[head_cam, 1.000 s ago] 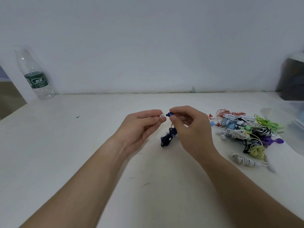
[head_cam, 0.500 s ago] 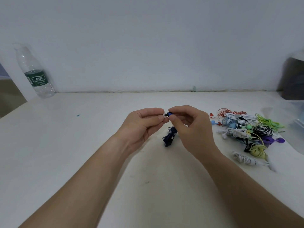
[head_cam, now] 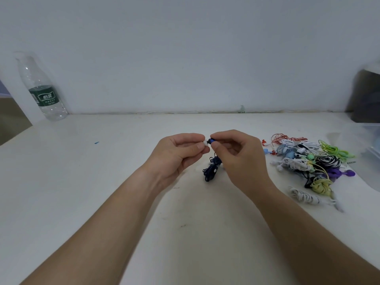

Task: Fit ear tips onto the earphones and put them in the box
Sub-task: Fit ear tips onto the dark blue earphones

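Note:
Above the middle of the table my left hand (head_cam: 181, 153) pinches a small white ear tip (head_cam: 205, 143) between thumb and forefinger. My right hand (head_cam: 236, 155) pinches a dark blue earbud (head_cam: 211, 141), and the tip touches its nozzle. From that earbud a dark blue cable bundle (head_cam: 211, 170) hangs down onto the table between my hands. A transparent plastic box (head_cam: 370, 140) stands at the right edge, partly cut off by the frame.
A pile of coiled earphones (head_cam: 308, 161) in red, white, green, purple and yellow lies to the right of my hands. One white coiled earphone (head_cam: 308, 198) lies apart, nearer to me. A plastic water bottle (head_cam: 42, 89) stands at the back left against the wall.
My two hands have closed the small gap between them, bringing the white tip up against the blue earbud. Both hands have drifted slightly right and down.

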{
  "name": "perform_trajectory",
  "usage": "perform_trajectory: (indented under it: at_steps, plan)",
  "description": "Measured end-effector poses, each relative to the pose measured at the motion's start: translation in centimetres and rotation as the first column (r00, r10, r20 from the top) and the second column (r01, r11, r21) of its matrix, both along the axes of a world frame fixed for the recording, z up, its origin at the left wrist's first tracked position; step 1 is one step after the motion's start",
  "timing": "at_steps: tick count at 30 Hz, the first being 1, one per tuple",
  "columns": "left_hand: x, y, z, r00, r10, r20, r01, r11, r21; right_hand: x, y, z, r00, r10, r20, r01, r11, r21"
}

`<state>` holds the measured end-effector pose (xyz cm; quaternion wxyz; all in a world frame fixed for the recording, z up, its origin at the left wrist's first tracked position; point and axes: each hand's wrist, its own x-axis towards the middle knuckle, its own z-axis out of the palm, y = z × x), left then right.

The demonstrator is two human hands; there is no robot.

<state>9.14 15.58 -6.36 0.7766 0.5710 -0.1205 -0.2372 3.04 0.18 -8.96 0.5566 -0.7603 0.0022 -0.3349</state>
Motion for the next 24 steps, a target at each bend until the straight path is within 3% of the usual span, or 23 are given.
perform_trajectory:
  at_steps: [24]
  plan:
    - [0.06,0.13,-0.2,0.997,-0.068,-0.029,0.067,0.997,-0.047,-0.39,-0.05,0.75,0.991,0.119,-0.053,-0.114,0.989,0.094]
